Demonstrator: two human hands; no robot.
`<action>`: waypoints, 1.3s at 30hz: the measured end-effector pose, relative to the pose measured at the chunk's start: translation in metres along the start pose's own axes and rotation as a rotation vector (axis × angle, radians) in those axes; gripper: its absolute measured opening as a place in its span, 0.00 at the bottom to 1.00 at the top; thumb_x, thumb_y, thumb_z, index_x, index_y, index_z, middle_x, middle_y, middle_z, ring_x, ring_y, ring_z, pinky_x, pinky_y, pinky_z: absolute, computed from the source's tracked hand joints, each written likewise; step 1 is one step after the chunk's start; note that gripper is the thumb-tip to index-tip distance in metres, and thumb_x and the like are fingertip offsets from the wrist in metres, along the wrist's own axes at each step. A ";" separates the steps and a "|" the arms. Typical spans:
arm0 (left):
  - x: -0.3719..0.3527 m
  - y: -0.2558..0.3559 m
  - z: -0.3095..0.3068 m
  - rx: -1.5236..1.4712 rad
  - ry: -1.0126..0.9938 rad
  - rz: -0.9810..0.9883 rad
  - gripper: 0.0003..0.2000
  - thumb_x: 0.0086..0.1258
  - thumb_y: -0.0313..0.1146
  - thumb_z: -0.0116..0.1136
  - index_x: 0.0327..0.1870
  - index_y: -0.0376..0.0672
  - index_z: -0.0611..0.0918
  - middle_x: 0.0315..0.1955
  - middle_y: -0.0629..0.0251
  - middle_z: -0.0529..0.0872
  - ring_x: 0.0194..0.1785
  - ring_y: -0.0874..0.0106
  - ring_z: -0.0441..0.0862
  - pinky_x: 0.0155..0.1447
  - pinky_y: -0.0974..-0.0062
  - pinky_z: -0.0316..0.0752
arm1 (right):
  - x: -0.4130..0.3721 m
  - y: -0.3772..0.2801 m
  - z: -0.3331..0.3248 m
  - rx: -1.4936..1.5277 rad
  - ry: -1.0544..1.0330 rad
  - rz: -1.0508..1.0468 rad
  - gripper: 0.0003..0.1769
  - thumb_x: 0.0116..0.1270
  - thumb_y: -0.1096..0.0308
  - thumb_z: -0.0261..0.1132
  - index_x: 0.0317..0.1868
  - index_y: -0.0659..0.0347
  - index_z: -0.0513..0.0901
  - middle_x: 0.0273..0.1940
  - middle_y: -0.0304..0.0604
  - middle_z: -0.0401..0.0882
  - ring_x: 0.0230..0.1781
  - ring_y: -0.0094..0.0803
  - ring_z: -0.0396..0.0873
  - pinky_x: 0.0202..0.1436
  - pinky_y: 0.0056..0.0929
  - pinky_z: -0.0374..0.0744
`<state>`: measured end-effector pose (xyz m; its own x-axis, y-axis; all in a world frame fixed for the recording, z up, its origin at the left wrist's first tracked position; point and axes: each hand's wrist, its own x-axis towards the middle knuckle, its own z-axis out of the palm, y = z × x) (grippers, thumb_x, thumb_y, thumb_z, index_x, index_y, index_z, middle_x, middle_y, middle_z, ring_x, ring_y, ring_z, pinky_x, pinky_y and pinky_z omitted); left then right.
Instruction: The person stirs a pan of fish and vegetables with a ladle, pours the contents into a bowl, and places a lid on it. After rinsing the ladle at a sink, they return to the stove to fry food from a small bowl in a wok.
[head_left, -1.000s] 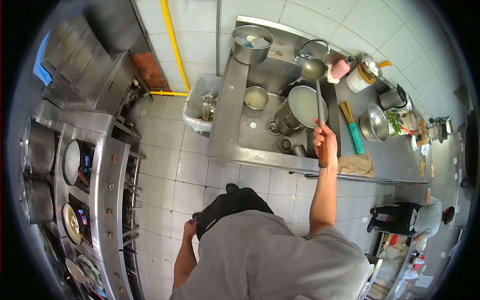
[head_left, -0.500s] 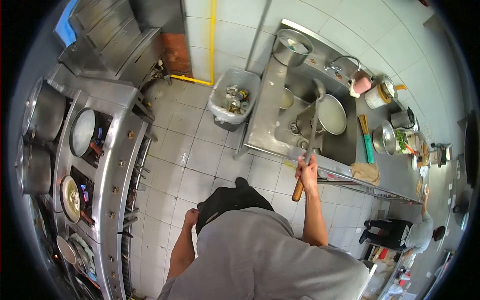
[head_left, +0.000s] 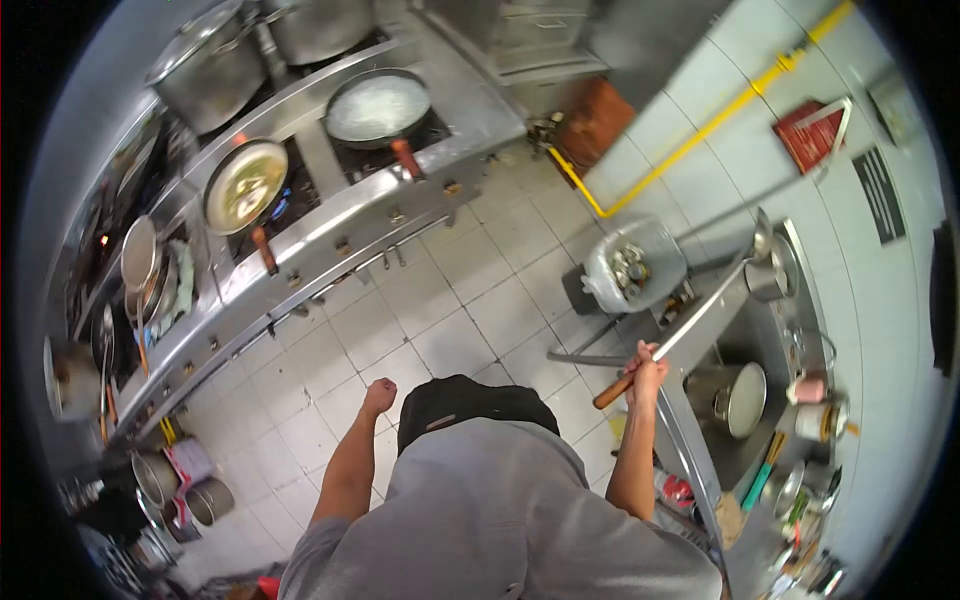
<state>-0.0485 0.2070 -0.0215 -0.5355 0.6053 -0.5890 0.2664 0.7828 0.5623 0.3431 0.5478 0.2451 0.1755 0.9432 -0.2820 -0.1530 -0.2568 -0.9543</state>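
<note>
My right hand (head_left: 646, 366) grips the wooden end of a long metal ladle (head_left: 700, 305). Its shaft runs up and right, and its bowl hangs above the sink counter (head_left: 690, 440) near a small steel pot (head_left: 768, 277). My left hand (head_left: 379, 392) is a closed fist with nothing in it, held out over the tiled floor (head_left: 450, 300) in front of my black apron. The sink holds a large steel pot (head_left: 738, 398).
A steel stove range (head_left: 330, 220) runs along the upper left with two pans (head_left: 245, 185) on burners and big stockpots (head_left: 205, 65) behind. A lined trash bin (head_left: 632, 265) stands beside the sink. A yellow pipe (head_left: 700, 130) runs along the tiled wall. Containers crowd the counter's right end.
The view has swung left from the sink toward the stove. My right hand has carried the ladle away from the sink basin. My left hand has come off my apron and out into a fist.
</note>
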 end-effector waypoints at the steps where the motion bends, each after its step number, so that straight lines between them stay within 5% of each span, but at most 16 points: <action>1: -0.005 -0.014 -0.005 -0.018 0.015 -0.046 0.15 0.62 0.38 0.52 0.38 0.36 0.83 0.36 0.45 0.84 0.44 0.49 0.82 0.48 0.61 0.78 | -0.003 0.000 0.026 -0.013 -0.080 0.031 0.12 0.65 0.67 0.64 0.31 0.51 0.67 0.16 0.28 0.59 0.11 0.17 0.56 0.13 0.19 0.60; 7: -0.071 -0.127 0.015 -0.098 0.192 -0.185 0.15 0.62 0.39 0.51 0.38 0.35 0.83 0.36 0.41 0.84 0.45 0.49 0.82 0.49 0.60 0.77 | -0.032 0.005 0.166 -0.092 -0.399 0.261 0.15 0.67 0.61 0.64 0.29 0.52 0.65 0.16 0.27 0.56 0.10 0.16 0.55 0.11 0.19 0.60; 10: -0.112 -0.158 0.042 -0.319 0.146 -0.466 0.14 0.62 0.37 0.51 0.36 0.36 0.83 0.36 0.40 0.83 0.45 0.48 0.82 0.48 0.59 0.77 | -0.019 0.004 0.223 -0.300 -0.674 0.148 0.12 0.67 0.63 0.63 0.31 0.54 0.68 0.15 0.29 0.60 0.10 0.17 0.59 0.10 0.20 0.61; 13: -0.145 -0.133 0.023 -0.275 0.087 -0.344 0.12 0.62 0.35 0.51 0.35 0.37 0.83 0.35 0.41 0.84 0.43 0.48 0.82 0.47 0.59 0.77 | 0.014 0.003 0.289 -0.470 -0.862 -0.006 0.09 0.67 0.64 0.63 0.34 0.56 0.72 0.16 0.31 0.65 0.10 0.18 0.62 0.10 0.20 0.61; 17: -0.176 -0.047 -0.040 0.258 0.179 -0.022 0.10 0.61 0.31 0.53 0.40 0.40 0.81 0.35 0.51 0.85 0.41 0.54 0.83 0.45 0.61 0.78 | 0.054 0.006 0.380 -0.556 -1.079 -0.098 0.07 0.68 0.66 0.61 0.38 0.59 0.74 0.17 0.32 0.67 0.10 0.18 0.63 0.10 0.21 0.61; 20: -0.178 -0.027 -0.069 0.527 -0.015 0.017 0.12 0.62 0.35 0.52 0.43 0.42 0.80 0.38 0.55 0.85 0.45 0.58 0.83 0.48 0.62 0.78 | 0.078 0.009 0.436 -0.630 -1.124 -0.140 0.07 0.68 0.67 0.60 0.40 0.61 0.73 0.18 0.33 0.67 0.10 0.18 0.63 0.11 0.21 0.62; 22: -0.186 -0.061 -0.082 0.518 -0.093 -0.281 0.11 0.62 0.36 0.52 0.41 0.42 0.81 0.39 0.56 0.85 0.47 0.58 0.82 0.51 0.60 0.77 | 0.095 0.011 0.464 -0.704 -1.129 -0.147 0.08 0.68 0.67 0.61 0.41 0.61 0.73 0.19 0.33 0.68 0.11 0.18 0.63 0.12 0.22 0.63; 23: -0.190 -0.110 -0.075 0.446 0.036 -0.515 0.12 0.62 0.38 0.53 0.39 0.42 0.82 0.39 0.54 0.85 0.46 0.57 0.82 0.50 0.60 0.77 | 0.103 0.012 0.479 -0.739 -1.129 -0.153 0.08 0.68 0.67 0.61 0.41 0.61 0.73 0.20 0.33 0.68 0.12 0.18 0.63 0.12 0.22 0.63; 25: -0.213 -0.090 -0.100 0.128 0.573 -0.922 0.12 0.62 0.39 0.54 0.38 0.40 0.82 0.37 0.53 0.85 0.44 0.56 0.83 0.48 0.60 0.78 | 0.124 0.014 0.508 -0.798 -1.170 -0.191 0.09 0.68 0.66 0.60 0.40 0.61 0.72 0.20 0.34 0.68 0.13 0.19 0.65 0.13 0.23 0.65; 26: -0.223 -0.073 -0.108 0.242 0.443 -0.829 0.12 0.63 0.39 0.54 0.38 0.40 0.82 0.37 0.53 0.85 0.43 0.55 0.83 0.48 0.59 0.78 | 0.133 0.018 0.509 -0.839 -1.181 -0.199 0.09 0.68 0.66 0.60 0.40 0.62 0.71 0.20 0.34 0.68 0.14 0.20 0.65 0.13 0.24 0.66; 28: -0.216 -0.027 -0.105 0.424 0.209 -0.625 0.12 0.63 0.39 0.54 0.37 0.39 0.81 0.36 0.52 0.85 0.42 0.55 0.83 0.46 0.59 0.78 | 0.136 0.013 0.521 -0.820 -1.163 -0.063 0.09 0.68 0.65 0.59 0.40 0.61 0.70 0.20 0.33 0.67 0.14 0.20 0.65 0.14 0.24 0.66; 32: -0.149 0.042 -0.042 0.191 0.534 -0.455 0.13 0.63 0.44 0.58 0.35 0.41 0.81 0.33 0.53 0.85 0.40 0.55 0.83 0.44 0.58 0.77 | 0.143 0.017 0.534 -0.691 -1.247 0.330 0.08 0.70 0.65 0.57 0.41 0.59 0.69 0.20 0.31 0.64 0.15 0.19 0.62 0.15 0.22 0.65; 35: -0.066 0.086 0.049 -0.347 0.829 -0.398 0.12 0.63 0.40 0.60 0.35 0.39 0.81 0.27 0.50 0.85 0.33 0.52 0.83 0.36 0.59 0.77 | 0.169 0.024 0.543 -0.397 -1.402 0.877 0.08 0.70 0.64 0.56 0.41 0.59 0.70 0.21 0.30 0.64 0.14 0.17 0.60 0.15 0.21 0.64; 38: -0.003 0.149 0.142 -0.433 0.650 -0.629 0.15 0.66 0.41 0.56 0.40 0.37 0.83 0.35 0.48 0.85 0.42 0.55 0.84 0.48 0.63 0.77 | 0.172 0.006 0.541 -0.124 -1.433 1.243 0.09 0.72 0.64 0.54 0.40 0.61 0.73 0.21 0.29 0.63 0.14 0.14 0.59 0.15 0.17 0.63; 39: -0.018 0.181 0.113 -0.611 0.583 -0.605 0.14 0.65 0.40 0.58 0.40 0.38 0.83 0.34 0.49 0.86 0.40 0.58 0.84 0.47 0.66 0.77 | 0.171 0.001 0.538 -0.039 -1.422 1.354 0.09 0.72 0.64 0.54 0.39 0.61 0.73 0.21 0.29 0.63 0.13 0.14 0.59 0.14 0.16 0.63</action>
<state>0.0999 0.3543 0.0258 -0.7921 -0.1556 -0.5903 -0.5407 0.6277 0.5600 -0.1504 0.8219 0.2499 -0.7998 -0.3923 -0.4544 0.5285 -0.8191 -0.2231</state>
